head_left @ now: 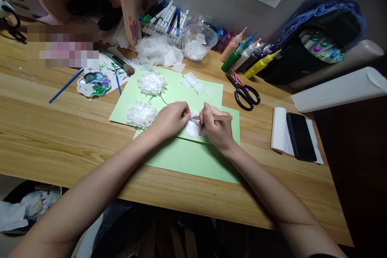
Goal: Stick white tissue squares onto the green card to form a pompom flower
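My right hand (218,127) grips a brown wooden stick (223,117), its thin tip pointing left toward my left fingers. Whether it is a brush or another tool cannot be made out. My left hand (174,117) is closed, thumb and forefinger pinched at the stick's tip; what they hold is too small to tell. Below the fingertips lies a white round patch (194,129) on a light green sheet (175,78). Left of my left hand, two fluffy white paper flowers (152,83) sit on that sheet. Thin dark lines and several white paper squares (193,82) are there too.
A second green sheet (193,161) lies underneath. Behind are tissue squares (160,50), a clear bowl (199,42), markers (169,18) and paint bottles (234,54). Black scissors (246,94) and a phone (300,137) lie right; a paint palette (93,84) and brushes lie left.
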`<action>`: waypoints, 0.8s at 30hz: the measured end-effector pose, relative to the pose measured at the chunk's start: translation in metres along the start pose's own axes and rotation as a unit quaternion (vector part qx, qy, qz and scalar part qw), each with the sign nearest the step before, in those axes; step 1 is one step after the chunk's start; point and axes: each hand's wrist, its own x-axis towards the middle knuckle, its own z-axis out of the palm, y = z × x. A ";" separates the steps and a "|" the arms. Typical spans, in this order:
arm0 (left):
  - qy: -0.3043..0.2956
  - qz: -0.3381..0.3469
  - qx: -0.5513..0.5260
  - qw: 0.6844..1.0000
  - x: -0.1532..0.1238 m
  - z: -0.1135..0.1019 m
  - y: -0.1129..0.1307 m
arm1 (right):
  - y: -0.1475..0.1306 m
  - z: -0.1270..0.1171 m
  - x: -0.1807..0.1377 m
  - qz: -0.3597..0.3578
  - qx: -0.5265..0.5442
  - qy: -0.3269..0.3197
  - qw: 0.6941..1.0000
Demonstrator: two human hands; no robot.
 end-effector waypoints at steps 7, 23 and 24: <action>0.005 0.008 -0.003 1.000 0.000 0.001 -0.003 | -0.002 0.001 0.003 -0.002 -0.023 -0.005 1.000; 0.012 -0.025 -0.043 0.999 -0.005 -0.006 -0.003 | 0.011 -0.037 -0.001 0.090 0.233 0.033 0.968; 0.019 -0.032 -0.051 0.998 -0.006 -0.008 -0.003 | 0.018 -0.038 -0.001 0.118 0.278 0.047 0.952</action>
